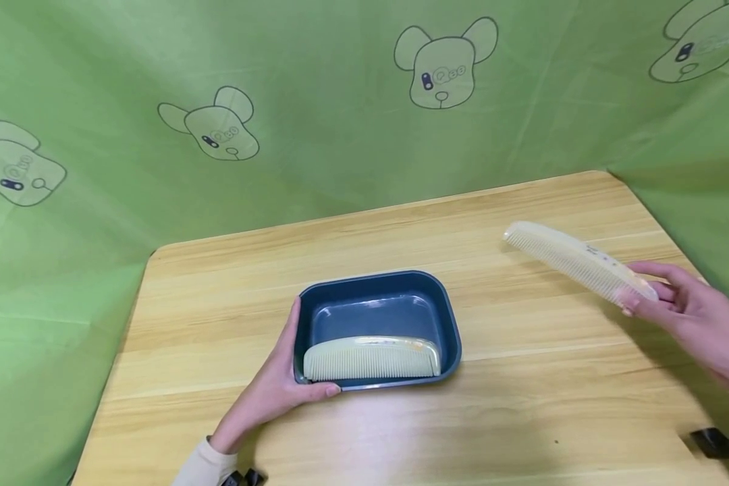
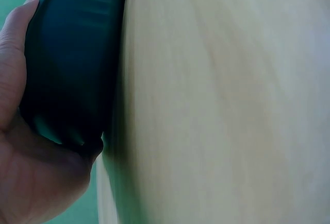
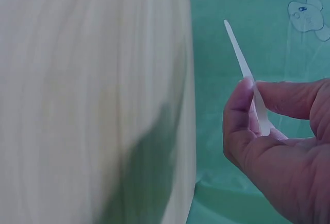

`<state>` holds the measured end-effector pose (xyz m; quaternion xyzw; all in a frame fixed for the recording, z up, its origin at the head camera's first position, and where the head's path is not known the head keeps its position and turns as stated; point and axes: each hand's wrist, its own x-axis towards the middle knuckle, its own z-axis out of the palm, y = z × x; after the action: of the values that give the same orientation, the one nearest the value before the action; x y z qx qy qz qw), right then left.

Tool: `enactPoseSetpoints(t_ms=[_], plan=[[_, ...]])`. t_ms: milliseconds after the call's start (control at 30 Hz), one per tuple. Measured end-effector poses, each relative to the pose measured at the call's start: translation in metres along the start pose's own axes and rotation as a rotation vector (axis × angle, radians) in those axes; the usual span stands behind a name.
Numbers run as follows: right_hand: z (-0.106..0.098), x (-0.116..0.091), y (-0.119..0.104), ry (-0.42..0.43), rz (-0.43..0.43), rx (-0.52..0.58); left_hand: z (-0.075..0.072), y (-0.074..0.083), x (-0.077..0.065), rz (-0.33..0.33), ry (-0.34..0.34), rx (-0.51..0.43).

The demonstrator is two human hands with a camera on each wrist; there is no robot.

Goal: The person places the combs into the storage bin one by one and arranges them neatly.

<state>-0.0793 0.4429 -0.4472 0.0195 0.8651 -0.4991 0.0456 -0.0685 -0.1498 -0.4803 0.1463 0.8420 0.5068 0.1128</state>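
Note:
A dark blue plastic box stands on the wooden table. My left hand grips its near left corner, thumb along the front wall and fingers up the left side. The left wrist view shows that hand against the box's dark outer wall. Inside the box, a pale cream comb leans along the front wall, teeth down. Over to the right, my right hand pinches a second cream comb by one end, above the table. The right wrist view has this comb edge-on between thumb and fingers.
The light wooden table has rounded far corners. Green cloth with printed bear heads hangs behind it and down both sides. Black wrist straps show at the lower edge. The right hand casts a shadow on the tabletop.

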Motion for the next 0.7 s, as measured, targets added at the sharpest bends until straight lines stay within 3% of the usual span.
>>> enactPoseSetpoints(t_ms=[400,700], plan=[[0.018,0.000,-0.024,-0.075,-0.011,0.083,0.001,-0.002,-0.001,0.009,-0.004,-0.016],[0.039,0.002,-0.049,-0.151,-0.025,0.030,-0.002,-0.001,0.001,0.020,-0.007,0.004]])
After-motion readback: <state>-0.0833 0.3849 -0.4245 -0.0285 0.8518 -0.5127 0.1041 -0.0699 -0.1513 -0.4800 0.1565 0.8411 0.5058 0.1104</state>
